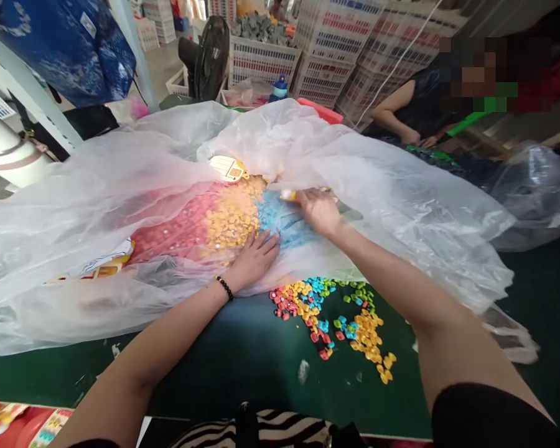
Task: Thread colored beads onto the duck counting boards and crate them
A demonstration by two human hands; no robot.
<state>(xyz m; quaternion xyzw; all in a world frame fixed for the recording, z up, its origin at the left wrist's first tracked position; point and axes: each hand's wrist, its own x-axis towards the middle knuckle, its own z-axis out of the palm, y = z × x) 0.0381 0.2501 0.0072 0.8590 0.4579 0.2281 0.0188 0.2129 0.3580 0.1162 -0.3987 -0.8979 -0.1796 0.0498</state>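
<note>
A large clear plastic sheet (401,205) lies crumpled over heaps of small plastic pieces. Under it show red pieces (177,230), yellow pieces (233,214) and blue pieces (284,224) side by side. My left hand (256,258), with a beaded bracelet, rests flat on the sheet, fingers spread over the yellow and blue heaps. Slightly blurred, my right hand (320,210) is closed, its fingertips on a small yellow-and-white piece (288,195) above the blue heap. A white-and-yellow card (228,168) stands behind the yellow heap.
Loose mixed pieces (308,298) and yellow ones (368,330) are scattered on the green table (242,354). Behind are a black fan (212,59), stacked white crates (331,50) and a blue bottle (279,89). Another person's hands (420,140) are at the right.
</note>
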